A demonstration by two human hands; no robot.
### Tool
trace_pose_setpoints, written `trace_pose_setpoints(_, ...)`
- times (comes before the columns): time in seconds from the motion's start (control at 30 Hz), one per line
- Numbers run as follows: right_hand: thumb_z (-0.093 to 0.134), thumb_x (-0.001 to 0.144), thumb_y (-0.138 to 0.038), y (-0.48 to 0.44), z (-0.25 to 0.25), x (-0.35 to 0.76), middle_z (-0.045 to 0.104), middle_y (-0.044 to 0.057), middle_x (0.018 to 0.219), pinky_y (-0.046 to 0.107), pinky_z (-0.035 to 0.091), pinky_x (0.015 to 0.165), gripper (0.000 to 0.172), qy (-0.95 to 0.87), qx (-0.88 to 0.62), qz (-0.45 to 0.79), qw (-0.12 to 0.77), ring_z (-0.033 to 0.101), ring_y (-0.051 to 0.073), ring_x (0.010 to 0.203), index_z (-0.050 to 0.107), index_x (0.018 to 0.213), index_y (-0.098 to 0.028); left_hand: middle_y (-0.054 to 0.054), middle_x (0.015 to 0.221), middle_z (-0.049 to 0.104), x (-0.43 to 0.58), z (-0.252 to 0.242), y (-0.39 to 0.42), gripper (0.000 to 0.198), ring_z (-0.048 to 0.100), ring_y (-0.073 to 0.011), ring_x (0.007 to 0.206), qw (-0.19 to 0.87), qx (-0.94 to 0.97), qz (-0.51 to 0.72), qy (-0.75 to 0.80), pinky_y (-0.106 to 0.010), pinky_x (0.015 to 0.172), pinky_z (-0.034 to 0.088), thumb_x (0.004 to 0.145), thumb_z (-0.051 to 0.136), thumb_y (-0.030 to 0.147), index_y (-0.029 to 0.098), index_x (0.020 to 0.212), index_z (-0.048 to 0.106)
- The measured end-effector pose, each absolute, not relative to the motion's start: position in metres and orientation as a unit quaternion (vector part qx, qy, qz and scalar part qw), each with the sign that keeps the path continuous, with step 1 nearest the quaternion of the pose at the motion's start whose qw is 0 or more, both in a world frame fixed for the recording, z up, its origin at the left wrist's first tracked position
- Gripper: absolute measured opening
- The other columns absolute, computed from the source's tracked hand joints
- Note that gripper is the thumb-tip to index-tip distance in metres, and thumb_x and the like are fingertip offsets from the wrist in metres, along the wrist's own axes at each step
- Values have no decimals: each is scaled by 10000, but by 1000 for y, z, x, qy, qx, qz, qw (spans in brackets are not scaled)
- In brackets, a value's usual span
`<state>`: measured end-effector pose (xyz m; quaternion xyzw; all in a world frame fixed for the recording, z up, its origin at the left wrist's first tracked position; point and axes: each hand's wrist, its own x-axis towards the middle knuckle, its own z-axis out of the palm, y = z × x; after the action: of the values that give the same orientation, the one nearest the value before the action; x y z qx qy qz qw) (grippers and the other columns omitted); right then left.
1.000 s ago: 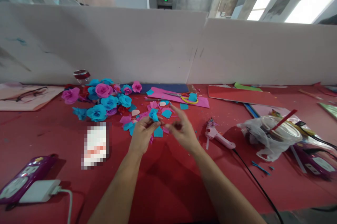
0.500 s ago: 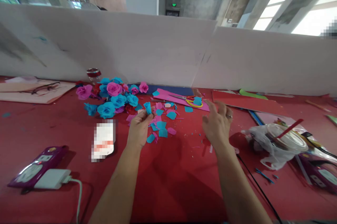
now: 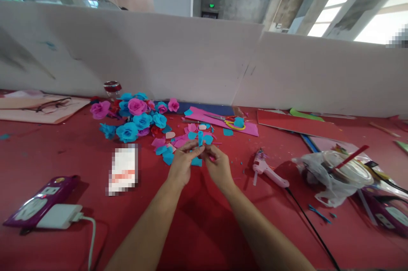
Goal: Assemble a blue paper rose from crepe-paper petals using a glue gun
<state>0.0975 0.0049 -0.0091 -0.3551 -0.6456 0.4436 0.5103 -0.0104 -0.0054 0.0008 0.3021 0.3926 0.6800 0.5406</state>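
- Holding a small, tightly rolled piece of bright blue paper (image 3: 200, 137) upright in the left hand (image 3: 184, 162), pinched between thumb and bent fingers, above scattered cuttings.
- Crooking the fingers of the right hand (image 3: 219, 165) close at the roll's lower end — cannot tell whether gripping it or merely touching.
- Can see loose flat petals of blue and pink paper (image 3: 168, 158) just beyond both hands, strewn over the smooth red tabletop (image 3: 204, 237).
- Can see, well to the right, a crumpled translucent plastic bag (image 3: 331, 194) around a round lidded tub (image 3: 360, 173), with a slim red straw (image 3: 352, 156) slanting up from it; cannot make out what fills the tub.
- Can see, at the back left, a clear jar with a shiny dark-red lid (image 3: 112, 87), partly hidden; cannot tell its contents.
- Can see blue, pink and red paper roses (image 3: 127, 132) massed in front of the jar — cannot tell whether set in anything.
- Can see yellow-and-red-handled scissors (image 3: 235, 126) lying on a long magenta paper strip (image 3: 251, 130).
- Can see a pale pink glue gun (image 3: 269, 172) with a black cord, lying apart from the right hand.
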Motion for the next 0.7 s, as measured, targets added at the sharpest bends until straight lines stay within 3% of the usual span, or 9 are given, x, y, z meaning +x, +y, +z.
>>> trace_pose_setpoints(0.1,566,789,-216,7,-8,101,630,-4,678,274,491,644,59,-615,-343,488,516,592,140,629,616,767,-195,-25,722,691,-15,3,-6,218,588,-117,647,578,287,656,393,-252,639,454,562,809,251,172,755,742)
trace_pose_setpoints(0.2,605,773,-246,9,-6,103,619,-10,661,269,485,630,54,-586,-334,530,514,590,133,608,614,781,-194,-62,808,715,-27,6,-6,247,620,-136,710,593,276,642,401,-257,647,459,605,787,346,174,778,746)
trace_pose_setpoints(0.33,624,771,-292,10,-4,104,612,-14,651,258,473,621,101,-570,-322,572,494,582,122,591,620,786,-193,-73,911,726,-38,8,-4,283,637,-148,843,587,310,630,403,-238,713,463,625,782,281,184,888,745)
trace_pose_setpoints(0.5,611,785,-290,11,-5,105,600,-23,638,243,462,599,102,-565,-304,595,484,559,104,562,621,774,-189,-64,879,727,-32,11,-6,370,652,-167,846,598,314,632,380,-270,755,483,598,797,269,175,947,716)
trace_pose_setpoints(0.6,605,785,-269,11,-5,105,594,-26,634,242,462,584,84,-573,-317,572,494,565,105,554,618,771,-188,-45,859,722,-24,12,-9,464,654,-169,839,561,347,637,398,-275,748,486,558,814,203,184,997,664)
trace_pose_setpoints(0.7,595,790,-268,10,-6,104,583,-25,643,244,469,583,88,-582,-318,555,502,563,107,561,621,768,-186,2,767,688,-16,10,-11,344,640,-134,752,475,383,660,438,-241,690,472,590,794,208,186,889,625)
